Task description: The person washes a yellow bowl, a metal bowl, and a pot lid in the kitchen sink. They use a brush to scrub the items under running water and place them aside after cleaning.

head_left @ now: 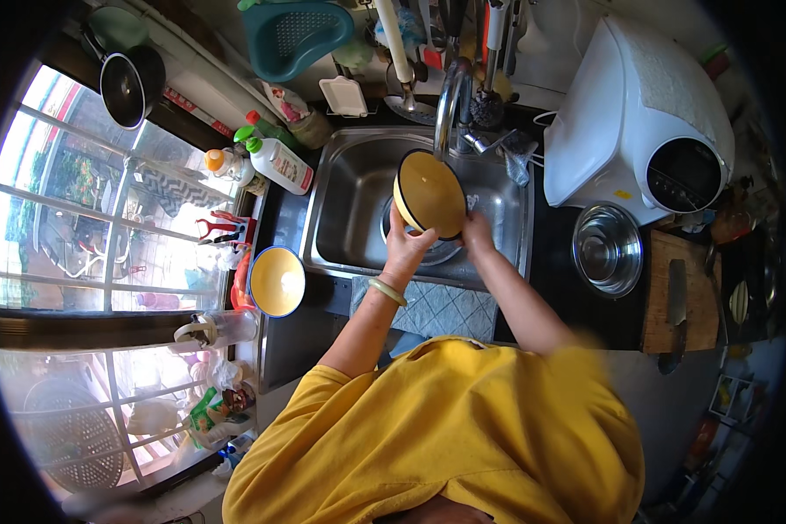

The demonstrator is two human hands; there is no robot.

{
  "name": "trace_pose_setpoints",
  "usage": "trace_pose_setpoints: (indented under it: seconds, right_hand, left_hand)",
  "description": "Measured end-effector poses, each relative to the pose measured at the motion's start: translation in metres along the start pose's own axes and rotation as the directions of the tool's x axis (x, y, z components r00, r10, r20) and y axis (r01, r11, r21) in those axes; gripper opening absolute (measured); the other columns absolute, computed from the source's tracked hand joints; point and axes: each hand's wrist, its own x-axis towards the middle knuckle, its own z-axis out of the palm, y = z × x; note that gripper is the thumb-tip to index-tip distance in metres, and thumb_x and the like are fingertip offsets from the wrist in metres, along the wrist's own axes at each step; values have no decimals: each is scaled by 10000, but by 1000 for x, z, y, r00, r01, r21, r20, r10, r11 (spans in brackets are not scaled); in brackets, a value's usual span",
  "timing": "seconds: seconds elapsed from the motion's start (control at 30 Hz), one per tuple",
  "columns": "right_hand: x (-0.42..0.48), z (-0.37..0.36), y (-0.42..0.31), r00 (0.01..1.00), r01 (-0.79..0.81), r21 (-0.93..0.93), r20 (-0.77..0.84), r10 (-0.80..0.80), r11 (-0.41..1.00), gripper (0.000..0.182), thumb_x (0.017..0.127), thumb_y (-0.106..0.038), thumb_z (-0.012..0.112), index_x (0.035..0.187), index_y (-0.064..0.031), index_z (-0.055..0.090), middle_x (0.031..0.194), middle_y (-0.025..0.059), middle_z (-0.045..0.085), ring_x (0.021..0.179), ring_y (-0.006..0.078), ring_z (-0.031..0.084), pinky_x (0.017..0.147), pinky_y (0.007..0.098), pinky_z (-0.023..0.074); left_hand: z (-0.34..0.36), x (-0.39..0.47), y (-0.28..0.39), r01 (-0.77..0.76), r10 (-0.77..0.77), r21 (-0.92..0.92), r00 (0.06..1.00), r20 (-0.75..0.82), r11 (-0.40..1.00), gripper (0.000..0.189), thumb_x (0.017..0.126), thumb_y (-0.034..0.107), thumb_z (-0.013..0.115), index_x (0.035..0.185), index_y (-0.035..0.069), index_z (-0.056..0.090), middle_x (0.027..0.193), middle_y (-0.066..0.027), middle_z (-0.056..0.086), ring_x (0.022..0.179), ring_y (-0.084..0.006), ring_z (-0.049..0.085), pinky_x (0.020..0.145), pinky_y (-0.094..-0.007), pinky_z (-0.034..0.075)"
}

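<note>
My left hand (407, 245), with a pale bangle on its wrist, grips the near left rim of a yellow enamel bowl (431, 190) with a dark edge. The bowl is tilted over a stainless steel sink (354, 226). At the bowl's lower right side is my right hand (477, 234), its fingers partly hidden behind the rim. Beneath the bowl, a round metal vessel (442, 254) in the sink shows only in part. The curved chrome faucet (447, 108) reaches over the sink just beyond the bowl. A second yellow bowl (277, 281) with a blue rim stands on the counter to the left.
Soap bottles (281, 165) stand left of the sink. A grey cloth (432, 308) lies along its front edge. To the right are a white appliance (629, 124), a steel bowl (607, 250) and a wooden cutting board (658, 301) bearing a cleaver (676, 295).
</note>
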Motion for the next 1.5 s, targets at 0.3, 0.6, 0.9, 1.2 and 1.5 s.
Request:
trace_pose_setpoints:
  seconds: [0.3,0.6,0.9,1.2,1.5]
  right_hand:
    - [27,-22,-15,936,308,-510,10,-353,803,378,853,-364,558,849,4,644,726,210,630,708,368,628,625,422,471]
    - [-6,-16,-40,894,429,-469,99,-437,772,400,755,-379,633,983,-50,638,890,183,645,833,349,620,713,423,476]
    - [12,-6,-53,945,237,-849,88,-315,472,616,647,-578,689,940,-38,643,883,165,644,868,332,629,749,402,505]
    - [26,-5,-22,914,322,-807,127,-386,496,645,642,-589,685,936,-17,637,906,168,655,862,320,641,749,397,514]
    - [0,-4,-45,933,229,-708,-35,-357,668,488,718,-466,654,932,-30,611,882,197,658,831,368,633,705,421,510]
  left_hand:
    - [-8,-3,20,210,-201,-65,971,129,975,748,736,77,672,1387,58,305,1047,-104,586,891,-173,614,711,-260,535]
    - [-3,3,23,172,-166,-80,983,73,982,783,680,37,667,1381,64,317,1026,-110,605,822,-156,629,658,-254,543]
    - [5,6,21,114,-116,39,992,57,993,836,630,61,683,1381,55,315,1056,-126,597,851,-187,642,716,-268,539]
    - [8,0,28,68,-77,113,995,71,991,846,635,86,691,1386,57,303,1101,-127,587,906,-193,629,746,-275,532]
    - [2,-3,29,120,-124,55,990,68,991,820,642,71,684,1376,35,319,1103,-132,586,871,-182,631,714,-274,541]
